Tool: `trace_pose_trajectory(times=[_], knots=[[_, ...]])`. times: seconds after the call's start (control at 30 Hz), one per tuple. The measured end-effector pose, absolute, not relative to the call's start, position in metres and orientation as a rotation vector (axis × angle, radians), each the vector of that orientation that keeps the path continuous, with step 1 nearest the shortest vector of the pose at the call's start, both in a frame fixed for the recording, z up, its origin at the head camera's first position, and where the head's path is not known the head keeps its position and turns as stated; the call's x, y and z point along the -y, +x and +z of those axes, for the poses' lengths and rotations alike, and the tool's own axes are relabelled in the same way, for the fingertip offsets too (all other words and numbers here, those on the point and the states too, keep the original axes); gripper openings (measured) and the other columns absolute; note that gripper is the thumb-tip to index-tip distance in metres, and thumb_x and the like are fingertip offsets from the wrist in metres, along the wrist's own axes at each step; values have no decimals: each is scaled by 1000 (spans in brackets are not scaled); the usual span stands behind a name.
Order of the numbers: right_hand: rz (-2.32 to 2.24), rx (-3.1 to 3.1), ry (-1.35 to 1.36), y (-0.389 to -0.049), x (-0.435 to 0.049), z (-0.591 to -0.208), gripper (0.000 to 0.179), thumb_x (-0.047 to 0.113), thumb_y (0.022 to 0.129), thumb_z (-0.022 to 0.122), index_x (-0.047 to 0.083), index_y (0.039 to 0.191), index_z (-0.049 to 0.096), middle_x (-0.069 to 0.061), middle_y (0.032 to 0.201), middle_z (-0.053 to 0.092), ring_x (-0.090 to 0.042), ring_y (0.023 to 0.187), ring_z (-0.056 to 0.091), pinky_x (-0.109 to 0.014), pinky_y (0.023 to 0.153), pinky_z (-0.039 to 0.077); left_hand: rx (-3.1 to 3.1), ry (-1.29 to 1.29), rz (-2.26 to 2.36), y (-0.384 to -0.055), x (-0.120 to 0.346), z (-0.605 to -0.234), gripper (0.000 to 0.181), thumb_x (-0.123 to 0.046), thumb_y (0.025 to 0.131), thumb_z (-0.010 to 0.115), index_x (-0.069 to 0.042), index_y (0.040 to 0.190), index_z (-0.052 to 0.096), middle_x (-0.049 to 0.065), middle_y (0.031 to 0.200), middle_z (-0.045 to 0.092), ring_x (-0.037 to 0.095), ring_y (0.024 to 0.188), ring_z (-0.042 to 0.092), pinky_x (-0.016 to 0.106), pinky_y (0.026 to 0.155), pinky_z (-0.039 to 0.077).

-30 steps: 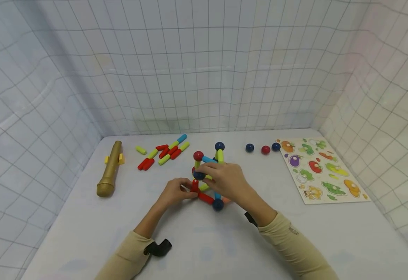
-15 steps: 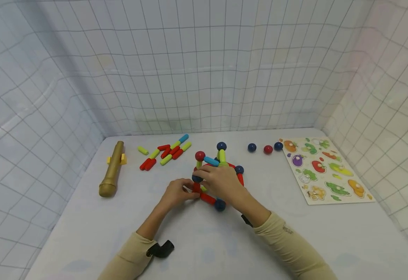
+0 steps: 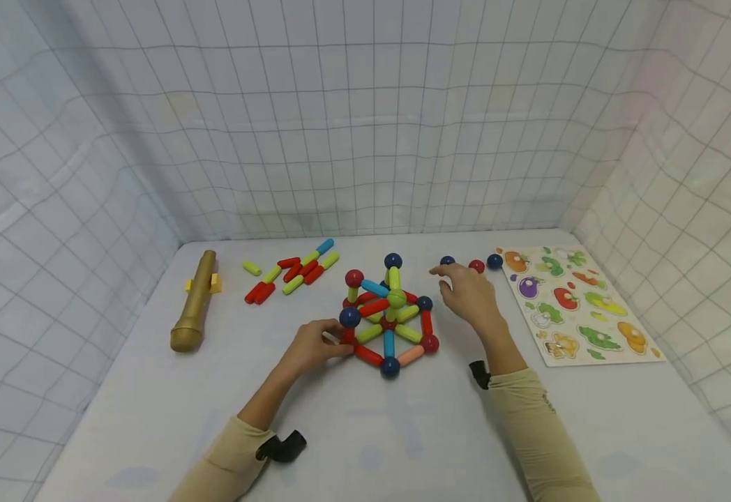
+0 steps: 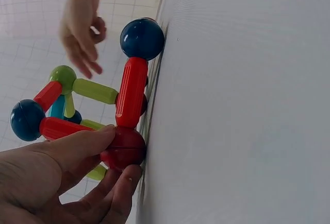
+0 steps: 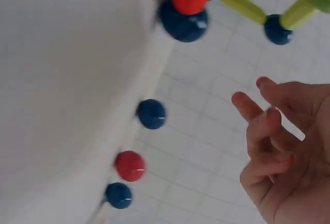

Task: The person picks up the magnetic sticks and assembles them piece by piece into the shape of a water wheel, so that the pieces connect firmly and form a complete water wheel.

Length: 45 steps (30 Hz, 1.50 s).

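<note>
A construction of magnetic rods and balls stands mid-table, with a hexagonal base and a raised part. My left hand is at its left corner. In the left wrist view, its thumb and fingers pinch a dark red ball, joined to a red rod and a blue ball. Above that corner sits another blue ball, linked by a red rod to a green ball. My right hand hovers right of the construction, fingers loosely bent and holding nothing.
Loose red, green and blue rods lie at the back left. Further left is a gold tube with yellow blocks. A loose red ball and blue balls lie behind my right hand, beside a vegetable puzzle board.
My right hand has let go of the blue ball at the upper left corner and moved right, away from the construction. My left hand keeps its place at the base.
</note>
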State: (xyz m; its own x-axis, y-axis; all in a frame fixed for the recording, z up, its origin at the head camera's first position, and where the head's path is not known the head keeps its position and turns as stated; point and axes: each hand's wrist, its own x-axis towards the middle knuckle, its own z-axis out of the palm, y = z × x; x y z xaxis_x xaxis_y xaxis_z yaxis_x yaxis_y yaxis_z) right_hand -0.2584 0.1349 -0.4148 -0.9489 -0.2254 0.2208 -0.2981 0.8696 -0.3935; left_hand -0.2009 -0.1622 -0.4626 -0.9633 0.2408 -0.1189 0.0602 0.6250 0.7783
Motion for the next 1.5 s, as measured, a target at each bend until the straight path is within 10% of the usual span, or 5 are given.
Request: trace_pose_trajectory(times=[0.13,0.3,0.73,1.5], knots=[[698,3191,502,-276,-144,-437,34,21,96,58,19,130,63,-10,132,63,-32,110,61,-46,87,52,-2597,203,1250,-201,167,-462,36,-24,83,77,-8,113,68,7,107,69,18,91,62,29,76,55],[746,3237,549,-277,-141,-439,27,22,90,68,18,116,71,-5,118,71,-28,111,60,-49,95,49,-2560,158,1272,-201,174,-463,40,-26,83,77,-8,118,67,8,112,68,20,93,64,30,77,56],[712,3413,548,-255,-139,-415,16,23,73,85,16,81,72,2,76,66,-17,67,59,-27,61,49,-2525,43,1337,-216,182,-463,44,-21,90,69,-6,131,60,13,131,62,32,117,57,42,93,52],[606,3383,592,-240,-125,-418,22,27,72,86,15,70,67,0,67,60,-18,66,54,-27,58,42,-3136,-208,264,-280,252,-446,35,-13,92,65,4,122,57,29,110,59,46,98,62,53,79,54]])
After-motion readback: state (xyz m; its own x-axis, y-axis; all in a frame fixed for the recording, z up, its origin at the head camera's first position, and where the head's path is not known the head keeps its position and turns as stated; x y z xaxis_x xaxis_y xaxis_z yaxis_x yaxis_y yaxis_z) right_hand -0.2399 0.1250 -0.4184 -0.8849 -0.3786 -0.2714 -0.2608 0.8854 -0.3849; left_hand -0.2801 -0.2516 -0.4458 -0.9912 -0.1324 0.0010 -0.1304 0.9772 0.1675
